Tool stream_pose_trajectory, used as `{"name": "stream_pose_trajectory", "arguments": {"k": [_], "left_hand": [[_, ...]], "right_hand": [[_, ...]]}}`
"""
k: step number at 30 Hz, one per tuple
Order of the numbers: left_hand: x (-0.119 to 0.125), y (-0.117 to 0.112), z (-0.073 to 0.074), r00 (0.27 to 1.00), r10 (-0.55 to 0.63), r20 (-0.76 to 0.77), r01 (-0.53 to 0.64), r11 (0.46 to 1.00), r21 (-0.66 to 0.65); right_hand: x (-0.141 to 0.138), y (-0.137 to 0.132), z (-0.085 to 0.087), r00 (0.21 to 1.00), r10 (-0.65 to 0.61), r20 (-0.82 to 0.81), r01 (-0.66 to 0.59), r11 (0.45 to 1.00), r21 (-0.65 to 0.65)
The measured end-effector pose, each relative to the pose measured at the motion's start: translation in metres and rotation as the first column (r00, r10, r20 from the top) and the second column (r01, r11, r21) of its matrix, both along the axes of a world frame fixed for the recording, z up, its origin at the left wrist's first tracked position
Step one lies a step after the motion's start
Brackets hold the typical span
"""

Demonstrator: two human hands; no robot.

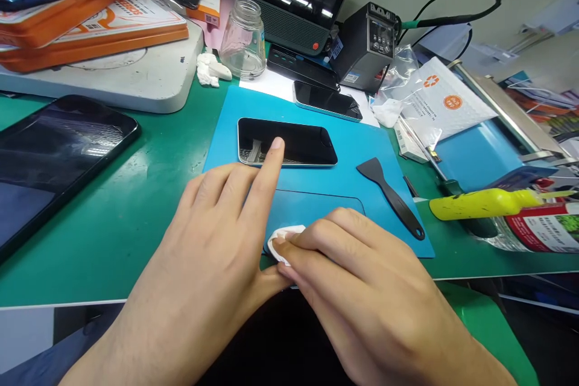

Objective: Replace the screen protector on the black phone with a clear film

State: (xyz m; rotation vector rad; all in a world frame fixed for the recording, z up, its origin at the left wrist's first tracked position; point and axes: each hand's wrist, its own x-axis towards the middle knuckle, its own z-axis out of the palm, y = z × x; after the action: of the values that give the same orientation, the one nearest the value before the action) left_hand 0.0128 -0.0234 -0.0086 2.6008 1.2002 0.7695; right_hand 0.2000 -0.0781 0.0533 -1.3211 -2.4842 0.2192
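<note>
the left hand [212,235] lies flat and spread over the near part of the blue mat [362,145], its grip open and holding nothing. only the tip of its forefinger [274,148] rests on the near edge of the dark phone [298,142]. that phone lies face up and flat in the middle of the mat, long side toward the person.

the right hand [362,277] is just beside the left, low on the mat near its front edge. its grip is closed over a small white wad [283,238], with the fingers bunched on top and pinning it to the mat. the thumb is hidden, so how it pinches underneath cannot be told.

the phone looks thin, stiff and light for its size. its glossy glass face is probably slick under a bare fingertip and likely to crack if bent or dropped. it would best be held by the two long edges rather than pressed in the middle of the glass. the wad looks soft, nearly weightless and easy to squash, so a light pinch anywhere on it should do.

a black scraper [391,196] lies on the mat to the right of the phone, apart from both hands. a second phone [326,99] lies beyond the mat's far edge, with a glass jar [243,36] behind it to the left. a large tablet [49,157] rests on the green desk [136,205] at the far left, and a yellow bottle [479,204] lies on its side at the right.
</note>
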Motion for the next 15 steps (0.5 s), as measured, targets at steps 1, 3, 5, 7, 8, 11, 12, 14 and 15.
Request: {"name": "stream_pose_trajectory", "arguments": {"k": [1, 3, 5, 7, 8, 11, 12, 14, 15], "left_hand": [[0.000, 0.000, 0.000, 1.000, -0.006, 0.000, 0.006, 1.000, 0.003], [0.001, 0.001, 0.000, 1.000, -0.001, -0.007, 0.001, 1.000, -0.001], [0.001, 0.001, 0.000, 1.000, 0.004, -0.016, -0.004, 1.000, -0.002], [0.002, 0.000, 0.001, 1.000, 0.009, -0.028, -0.009, 1.000, 0.005], [0.002, 0.000, 0.002, 0.999, 0.016, -0.037, -0.015, 1.000, 0.013], [0.003, -0.001, 0.004, 0.998, 0.036, -0.043, -0.035, 0.999, 0.030], [0.004, -0.001, 0.005, 0.998, 0.040, -0.038, -0.039, 0.999, 0.027], [0.004, -0.001, 0.005, 0.998, 0.050, -0.028, -0.049, 0.999, 0.018], [0.005, -0.001, 0.005, 0.998, 0.056, -0.028, -0.056, 0.998, 0.015]], "right_hand": [[0.000, -0.001, 0.000, 1.000, -0.007, -0.011, 0.007, 1.000, -0.012], [0.001, -0.001, 0.002, 0.999, -0.015, -0.036, 0.014, 0.999, -0.029], [0.005, 0.002, 0.004, 0.998, -0.001, -0.059, -0.003, 0.998, -0.068], [0.010, 0.008, 0.006, 0.995, -0.006, -0.097, -0.004, 0.995, -0.104], [0.012, 0.012, 0.007, 0.991, -0.035, -0.127, 0.023, 0.995, -0.097], [0.015, 0.023, 0.008, 0.958, -0.205, -0.203, 0.219, 0.974, 0.054], [0.014, 0.025, 0.008, 0.947, -0.248, -0.202, 0.275, 0.955, 0.115], [0.009, 0.030, 0.006, 0.951, -0.267, -0.153, 0.295, 0.934, 0.201], [0.006, 0.031, 0.005, 0.962, -0.249, -0.116, 0.269, 0.938, 0.219]]}}
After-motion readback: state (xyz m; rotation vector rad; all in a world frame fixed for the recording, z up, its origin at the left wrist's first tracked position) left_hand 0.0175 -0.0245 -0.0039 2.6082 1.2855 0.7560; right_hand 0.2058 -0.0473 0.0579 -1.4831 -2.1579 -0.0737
